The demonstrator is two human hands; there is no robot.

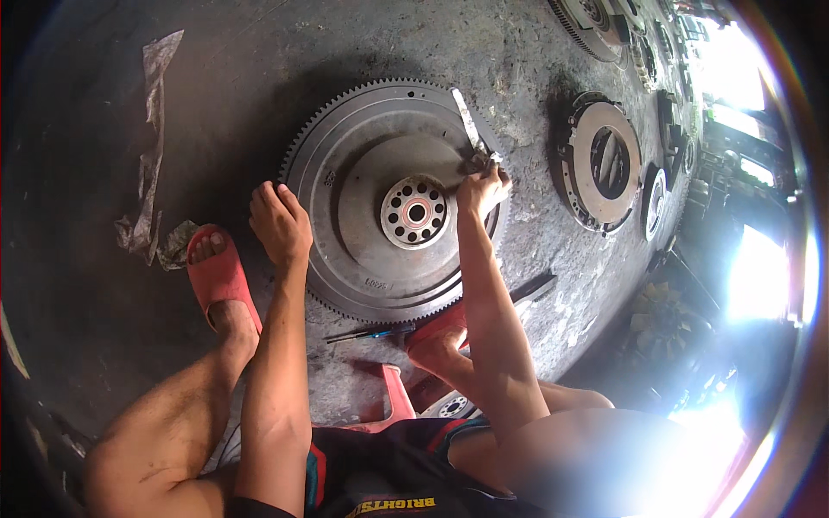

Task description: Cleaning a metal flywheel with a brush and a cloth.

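A large grey flywheel (363, 250) with a toothed rim lies flat on the floor before me, its round hub (399, 226) ringed with bolt holes. My left hand (281, 223) is at the flywheel's left edge, fingers curled against the teeth. Over the right part of the flywheel's face, my right hand (484, 190) is closed on a crumpled rag (467, 116), a pale strip of which sticks out past the fingers toward the far rim. How much of the rag is inside the hand is hidden.
My feet in red slippers (223, 274) flank the flywheel's near side. A thin blue-handled tool (371, 334) lies at its near edge, by a red plastic stool (398, 393). A long crumpled strip (154, 129) lies left. A clutch pressure plate (570, 177) and other round parts stand right.
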